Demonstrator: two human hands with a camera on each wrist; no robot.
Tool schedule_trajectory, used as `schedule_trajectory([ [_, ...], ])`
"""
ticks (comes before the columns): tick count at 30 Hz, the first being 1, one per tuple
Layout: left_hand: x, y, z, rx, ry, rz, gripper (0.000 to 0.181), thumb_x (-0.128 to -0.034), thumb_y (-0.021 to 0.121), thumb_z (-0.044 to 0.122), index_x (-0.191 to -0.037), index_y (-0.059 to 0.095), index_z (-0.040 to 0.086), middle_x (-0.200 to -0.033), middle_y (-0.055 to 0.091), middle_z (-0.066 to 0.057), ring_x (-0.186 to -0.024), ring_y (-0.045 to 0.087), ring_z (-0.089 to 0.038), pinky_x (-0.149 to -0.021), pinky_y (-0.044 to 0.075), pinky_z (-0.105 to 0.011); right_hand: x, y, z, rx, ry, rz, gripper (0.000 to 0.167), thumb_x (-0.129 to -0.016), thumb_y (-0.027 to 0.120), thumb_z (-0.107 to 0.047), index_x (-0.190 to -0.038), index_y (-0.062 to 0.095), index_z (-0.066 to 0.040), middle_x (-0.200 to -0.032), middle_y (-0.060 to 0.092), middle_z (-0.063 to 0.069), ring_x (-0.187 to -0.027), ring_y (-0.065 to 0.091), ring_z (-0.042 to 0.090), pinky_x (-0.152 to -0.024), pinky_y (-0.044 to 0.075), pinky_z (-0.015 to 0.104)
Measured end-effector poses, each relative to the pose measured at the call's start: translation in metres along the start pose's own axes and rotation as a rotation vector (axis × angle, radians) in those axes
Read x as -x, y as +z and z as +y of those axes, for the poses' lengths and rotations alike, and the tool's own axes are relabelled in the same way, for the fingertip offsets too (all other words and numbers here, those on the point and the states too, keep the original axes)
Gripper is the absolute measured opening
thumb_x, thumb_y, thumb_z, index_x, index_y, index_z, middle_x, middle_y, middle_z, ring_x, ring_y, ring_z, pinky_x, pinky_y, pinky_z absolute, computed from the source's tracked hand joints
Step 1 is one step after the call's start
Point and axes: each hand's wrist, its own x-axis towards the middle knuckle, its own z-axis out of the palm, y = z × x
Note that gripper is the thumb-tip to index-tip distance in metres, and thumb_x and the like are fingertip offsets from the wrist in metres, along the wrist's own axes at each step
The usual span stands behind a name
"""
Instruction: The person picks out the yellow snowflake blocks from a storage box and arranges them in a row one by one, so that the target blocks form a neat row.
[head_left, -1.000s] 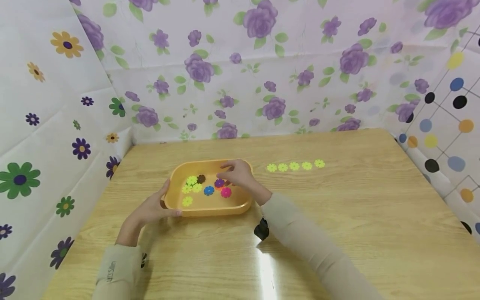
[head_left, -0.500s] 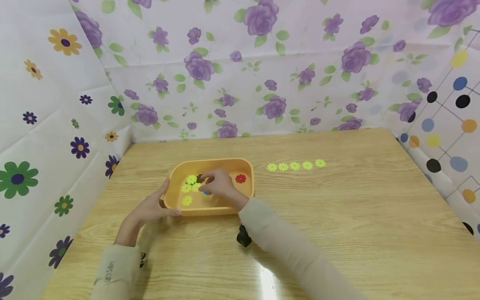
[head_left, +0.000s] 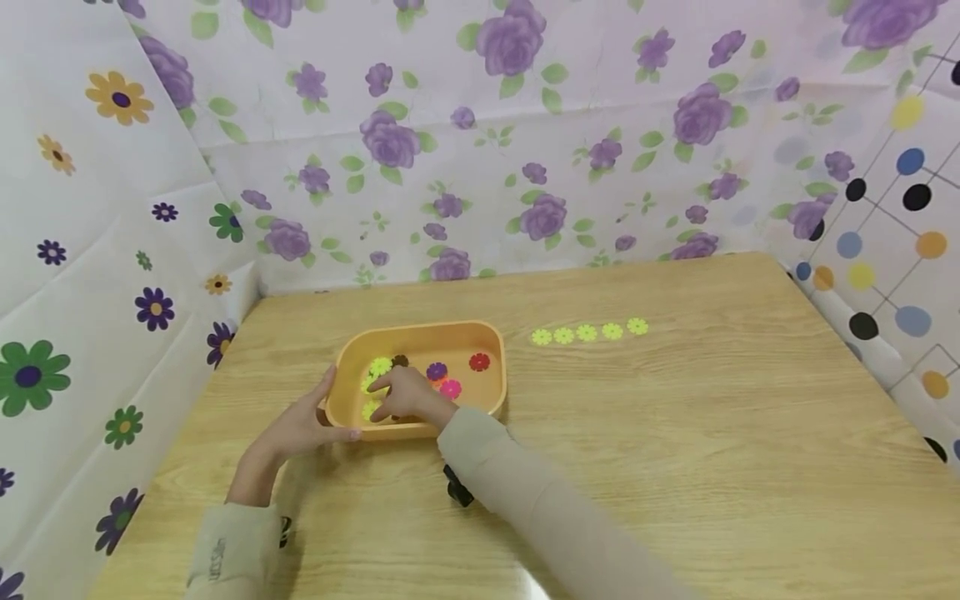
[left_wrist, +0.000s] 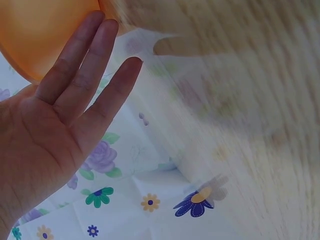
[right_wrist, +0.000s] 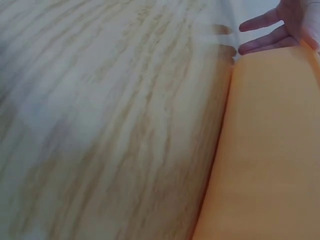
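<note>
My left hand (head_left: pixel 296 425) touches the left end of the orange tray (head_left: pixel 491 342), thumb along the front wall and fingers at the side. Its fingers look straight in the left wrist view, two of them against the tray (left_wrist: pixel 30 35). Inside the tray is my right hand (head_left: pixel 411 393), thumb and forefinger apart over yellow flower-shaped pieces (head_left: pixel 381 366). A brown piece (head_left: pixel 400 361) lies just behind it. To its right are purple (head_left: pixel 437 371), pink (head_left: pixel 450 389) and red (head_left: pixel 479 362) pieces, with a bit of orange showing. The right fingertips' contact is unclear.
Several yellow flower pieces (head_left: pixel 587 332) lie in a row on the wooden table (head_left: pixel 675 417), right of the tray. Flower-printed sheets (head_left: pixel 465 192) stand behind and at the left, and a dotted sheet (head_left: pixel 892 275) at the right.
My right hand has moved left and forward inside the tray, from the right-hand pieces to the yellow ones. The purple, pink and red pieces are uncovered. My left hand stays at the tray.
</note>
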Motion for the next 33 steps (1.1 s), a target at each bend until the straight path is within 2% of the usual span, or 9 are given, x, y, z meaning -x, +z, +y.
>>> schedule_trajectory([
  [4, 0.001, 0.004, -0.001, 0.01, 0.009, 0.008, 0.111, -0.0726, 0.077, 0.03, -0.144, -0.001, -0.001, -0.143, 0.015, -0.033, -0.077, 0.059, -0.017, -0.074, 0.045, -0.033, -0.005, 0.007, 0.002, 0.102, 0.028, -0.007, 0.047, -0.073, 0.078, -0.018, -0.117, 0.064, -0.017, -0.114, 0.063, -0.003, -0.061, 0.052, 0.005, -0.059, 0.043, 0.016],
  [9, 0.001, 0.006, -0.001, 0.029, 0.014, 0.006, 0.11, -0.0727, 0.077, 0.028, -0.144, -0.002, -0.001, -0.143, 0.017, -0.033, -0.075, 0.059, -0.016, -0.071, 0.046, -0.03, -0.007, 0.008, 0.004, 0.108, 0.056, -0.012, 0.048, -0.072, 0.078, -0.017, -0.118, 0.064, -0.019, -0.116, 0.062, -0.005, -0.067, 0.056, 0.007, -0.062, 0.043, 0.016],
  [13, 0.0, 0.007, -0.001, 0.041, 0.016, 0.0, 0.11, -0.073, 0.077, 0.028, -0.144, -0.002, 0.0, -0.143, 0.017, -0.033, -0.075, 0.059, -0.017, -0.07, 0.046, -0.029, -0.008, 0.009, 0.005, 0.133, 0.063, -0.006, 0.048, -0.071, 0.078, -0.018, -0.117, 0.064, -0.02, -0.116, 0.061, -0.006, -0.089, 0.058, 0.009, -0.076, 0.043, 0.018],
  [16, 0.0, 0.007, -0.001, 0.036, 0.011, -0.006, 0.11, -0.0729, 0.077, 0.029, -0.144, -0.002, 0.0, -0.143, 0.017, -0.033, -0.076, 0.059, -0.017, -0.071, 0.045, -0.029, -0.008, 0.01, 0.005, 0.181, 0.06, -0.013, 0.046, -0.071, 0.079, -0.02, -0.115, 0.065, -0.023, -0.116, 0.061, -0.008, -0.105, 0.052, 0.009, -0.087, 0.039, 0.02],
  [19, 0.001, 0.007, -0.001, 0.033, -0.005, -0.01, 0.111, -0.0724, 0.077, 0.029, -0.144, -0.002, 0.0, -0.141, 0.02, -0.035, -0.074, 0.059, -0.017, -0.071, 0.045, -0.029, -0.008, 0.011, 0.003, 0.262, 0.037, -0.038, 0.043, -0.073, 0.078, -0.023, -0.114, 0.066, -0.025, -0.116, 0.061, -0.009, -0.104, 0.052, 0.008, -0.089, 0.038, 0.02],
  [23, 0.001, 0.005, 0.0, 0.034, -0.014, -0.01, 0.112, -0.0721, 0.077, 0.03, -0.145, -0.002, 0.0, -0.136, 0.028, -0.036, -0.075, 0.059, -0.016, -0.071, 0.045, -0.03, -0.009, 0.01, 0.001, 0.368, 0.014, -0.063, 0.042, -0.074, 0.076, -0.026, -0.115, 0.065, -0.027, -0.114, 0.062, -0.01, -0.093, 0.053, 0.006, -0.086, 0.039, 0.019],
  [29, 0.002, 0.003, 0.0, 0.025, -0.008, -0.004, 0.112, -0.0723, 0.077, 0.03, -0.144, -0.002, -0.001, -0.138, 0.025, -0.036, -0.078, 0.06, -0.016, -0.075, 0.045, -0.032, -0.013, 0.01, -0.002, 0.392, 0.006, -0.065, 0.041, -0.074, 0.076, -0.026, -0.113, 0.066, -0.028, -0.115, 0.061, -0.012, -0.105, 0.053, 0.009, -0.089, 0.038, 0.021],
  [33, 0.0, 0.001, 0.001, 0.007, -0.015, -0.001, 0.112, -0.0723, 0.077, 0.032, -0.144, -0.002, -0.001, -0.14, 0.023, -0.034, -0.078, 0.058, -0.017, -0.073, 0.045, -0.032, -0.015, 0.01, -0.001, 0.384, 0.008, -0.055, 0.039, -0.073, 0.077, -0.026, -0.111, 0.067, -0.029, -0.111, 0.063, -0.013, -0.097, 0.053, 0.006, -0.086, 0.039, 0.019],
])
